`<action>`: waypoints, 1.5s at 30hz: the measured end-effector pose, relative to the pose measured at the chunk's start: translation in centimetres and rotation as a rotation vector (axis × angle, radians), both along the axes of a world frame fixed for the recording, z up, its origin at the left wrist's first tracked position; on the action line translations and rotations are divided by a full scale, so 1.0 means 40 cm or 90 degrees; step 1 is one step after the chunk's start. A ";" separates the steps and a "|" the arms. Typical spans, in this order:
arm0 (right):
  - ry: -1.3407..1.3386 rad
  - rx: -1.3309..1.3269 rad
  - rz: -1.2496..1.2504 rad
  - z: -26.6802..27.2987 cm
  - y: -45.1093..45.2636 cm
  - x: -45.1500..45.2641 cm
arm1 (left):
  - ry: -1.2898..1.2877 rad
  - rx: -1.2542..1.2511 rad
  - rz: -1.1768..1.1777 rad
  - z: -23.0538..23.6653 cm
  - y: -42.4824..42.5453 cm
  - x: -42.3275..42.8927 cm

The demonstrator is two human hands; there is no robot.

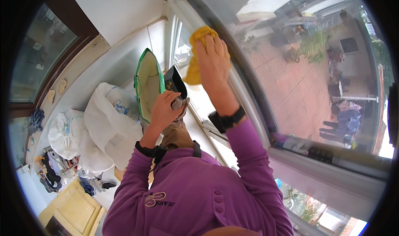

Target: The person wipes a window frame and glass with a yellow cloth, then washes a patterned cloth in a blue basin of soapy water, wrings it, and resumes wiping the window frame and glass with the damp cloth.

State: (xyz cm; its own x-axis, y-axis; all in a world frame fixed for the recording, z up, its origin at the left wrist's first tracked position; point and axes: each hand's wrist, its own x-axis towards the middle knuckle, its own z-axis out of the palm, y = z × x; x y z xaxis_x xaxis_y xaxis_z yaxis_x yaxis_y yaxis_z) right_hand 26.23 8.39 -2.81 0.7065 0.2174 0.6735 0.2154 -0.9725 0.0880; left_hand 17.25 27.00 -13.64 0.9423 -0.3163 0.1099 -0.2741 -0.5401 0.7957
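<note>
My right hand presses a bunched yellow cloth against the pale frame of a large window, its fingers spread over the cloth. Lower and to the left, my left hand grips a crumpled greyish-brown cloth or bag; its material is hard to tell. Just beyond that hand stands an open black bag, beside a tall open bag with green edging. My left palm is hidden.
White woven sacks are heaped on the left. Dark gloves lie on a ledge under a brown-framed window. A yellow wooden cabinet stands at lower left. Through the screened window a paved yard shows.
</note>
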 end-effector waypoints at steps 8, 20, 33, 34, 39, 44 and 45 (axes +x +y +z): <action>0.049 0.006 -0.118 0.008 -0.154 -0.511 | 0.018 -0.003 -0.065 0.013 -0.014 -0.109; 0.088 -0.019 -0.183 0.004 -0.209 -0.726 | 0.048 0.004 -0.106 0.026 -0.041 -0.182; 0.085 -0.042 -0.073 -0.027 -0.093 -0.313 | 0.269 -0.232 0.067 -0.021 -0.015 -0.068; 0.084 -0.041 -0.058 -0.028 -0.080 -0.271 | 0.288 -0.243 0.073 -0.020 -0.013 -0.055; 0.097 -0.070 -0.030 -0.028 -0.018 -0.081 | 0.284 -0.276 0.128 -0.028 0.004 -0.004; 0.080 -0.096 0.023 -0.019 0.032 0.108 | 0.311 -0.273 0.143 -0.050 0.023 0.031; 0.085 -0.090 0.041 -0.015 0.041 0.144 | 0.309 -0.284 0.145 -0.052 0.025 0.035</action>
